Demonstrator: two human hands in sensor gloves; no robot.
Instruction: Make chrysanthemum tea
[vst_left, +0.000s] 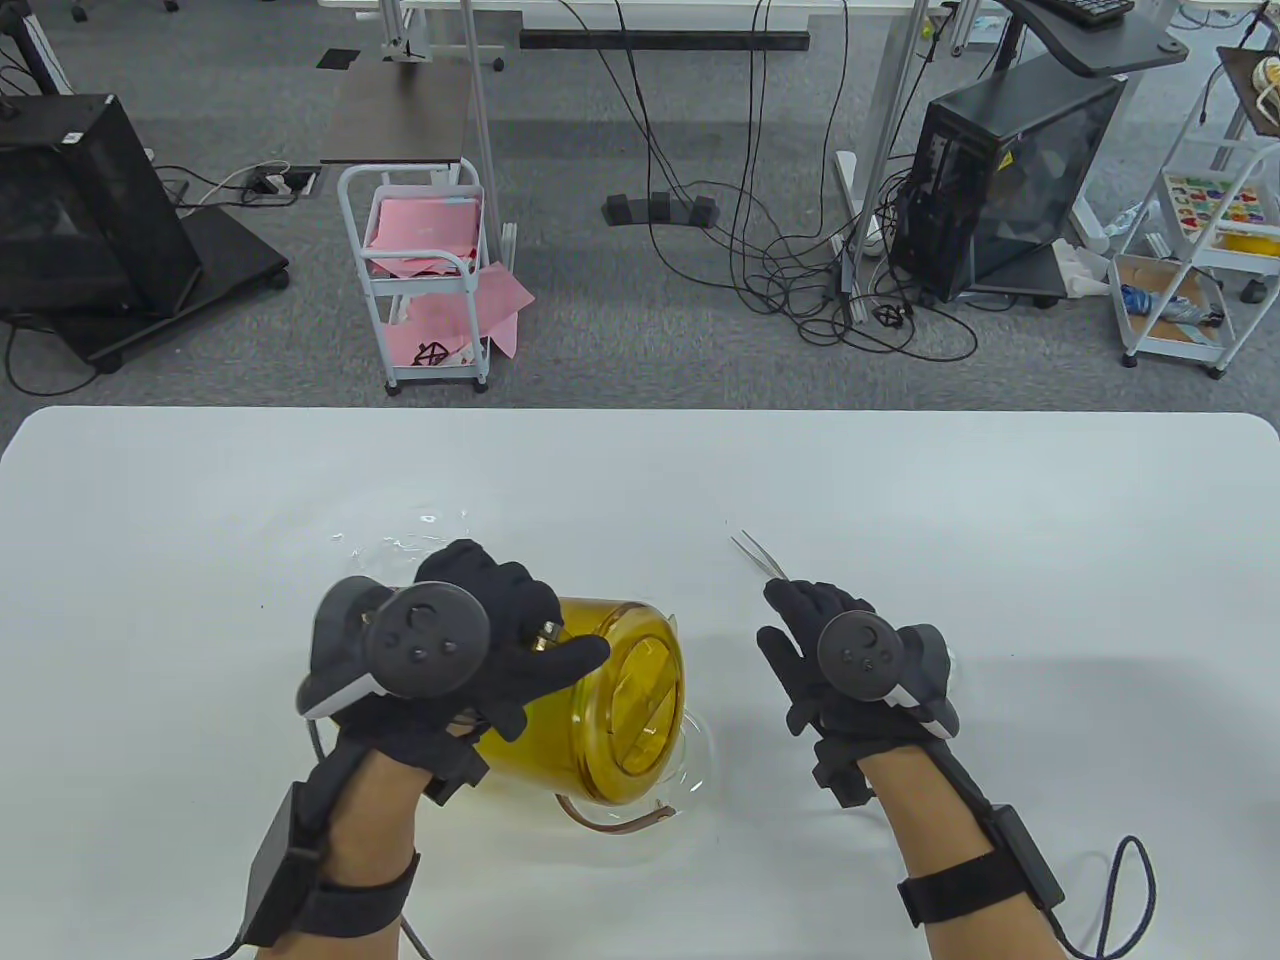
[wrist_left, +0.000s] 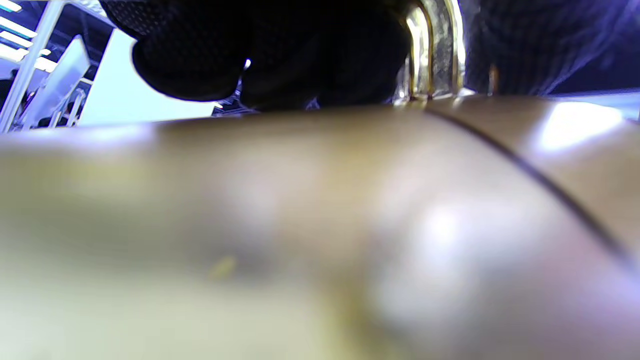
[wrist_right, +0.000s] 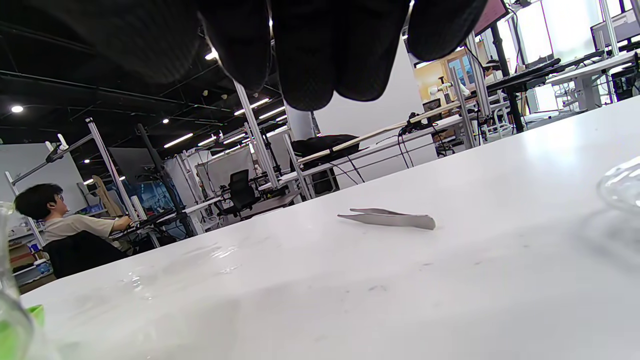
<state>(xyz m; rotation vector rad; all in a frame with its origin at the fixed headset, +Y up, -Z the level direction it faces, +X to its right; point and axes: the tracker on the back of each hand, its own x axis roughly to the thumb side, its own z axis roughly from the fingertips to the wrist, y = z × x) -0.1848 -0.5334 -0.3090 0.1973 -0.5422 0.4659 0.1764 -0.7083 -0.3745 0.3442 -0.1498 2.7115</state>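
Now, on the left side, my left hand holds the amber transparent glass teapot by its handle; the fingers are curled around the handle, and the thumb lies over the body of the pot. I see the teapot tilted strongly to the right, with its mouth above a clear glass vessel which stands on the white surface. The left wrist view shows only the blurred amber wall of the pot and the golden metal fitting of the handle between my gloved fingers.

Behind the left hand some water shines on the surface.

To the right, metal tweezers lie flat on the surface, just beyond my right hand. This hand hovers with relaxed, loosely spread fingers and holds nothing.
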